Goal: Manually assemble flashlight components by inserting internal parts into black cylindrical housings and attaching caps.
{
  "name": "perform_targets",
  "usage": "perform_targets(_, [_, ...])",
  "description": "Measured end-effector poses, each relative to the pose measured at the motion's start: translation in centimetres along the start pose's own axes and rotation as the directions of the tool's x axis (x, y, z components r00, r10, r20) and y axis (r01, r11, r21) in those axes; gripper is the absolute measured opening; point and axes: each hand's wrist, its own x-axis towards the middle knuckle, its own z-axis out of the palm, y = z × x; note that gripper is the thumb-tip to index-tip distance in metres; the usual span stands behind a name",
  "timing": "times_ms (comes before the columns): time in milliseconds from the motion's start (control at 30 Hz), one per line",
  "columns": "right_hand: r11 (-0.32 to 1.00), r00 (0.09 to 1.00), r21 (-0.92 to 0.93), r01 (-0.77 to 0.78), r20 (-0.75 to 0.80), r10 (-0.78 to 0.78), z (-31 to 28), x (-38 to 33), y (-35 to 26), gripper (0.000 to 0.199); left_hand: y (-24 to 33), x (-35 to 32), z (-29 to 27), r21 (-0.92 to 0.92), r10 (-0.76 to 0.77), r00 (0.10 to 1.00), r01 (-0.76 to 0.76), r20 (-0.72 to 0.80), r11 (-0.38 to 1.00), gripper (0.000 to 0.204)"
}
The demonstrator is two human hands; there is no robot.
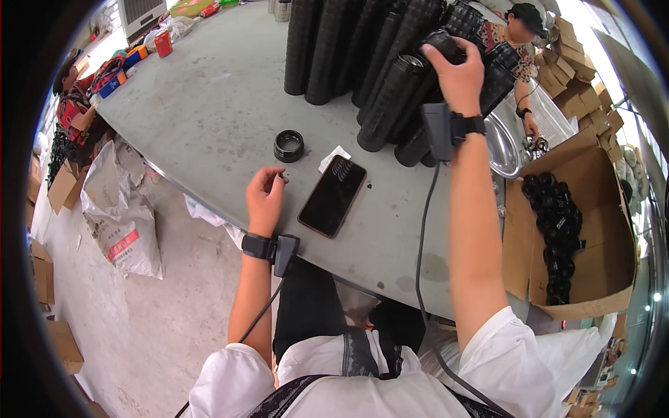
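Under my right hand (460, 73), closed on a black tube (446, 43), leaning tubes (390, 97) could topple; my left hand (265, 198) pinches something tiny beside the phone (332, 195).

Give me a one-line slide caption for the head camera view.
Right hand grips a black ribbed tube from the stack; left hand pinches a small part beside a phone.

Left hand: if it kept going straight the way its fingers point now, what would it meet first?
Probably the black ring on the grey table. The left hand points up and slightly right toward it, with bare tabletop between, though depth is uncertain.
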Motion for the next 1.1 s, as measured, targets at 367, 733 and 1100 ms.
perform_targets(367, [0.917, 0.976, -0.378, 0.130, 0.211, -0.051, -5.4, -1.9, 4.0, 0.049, 0.1, 0.1, 0.1, -0.027, -0.016, 1.000, 0.016, -0.005, 1.000, 0.017])
perform_targets(733, [0.870, 0.977, -0.487, 0.075, 0.209, 0.032, -5.8, -1.6, 3.1, 0.052, 0.4, 0.0, 0.0, -0.016, -0.028, 1.000, 0.028, 0.012, 0.999, 0.016])
perform_targets(1100, [0.779, 0.960, -0.627, -0.028, 0.200, 0.195, -5.7, -1.6, 1.7, 0.057, 0.1, 0.0, -0.1, -0.029, -0.022, 1.000, 0.023, 0.003, 0.999, 0.016])
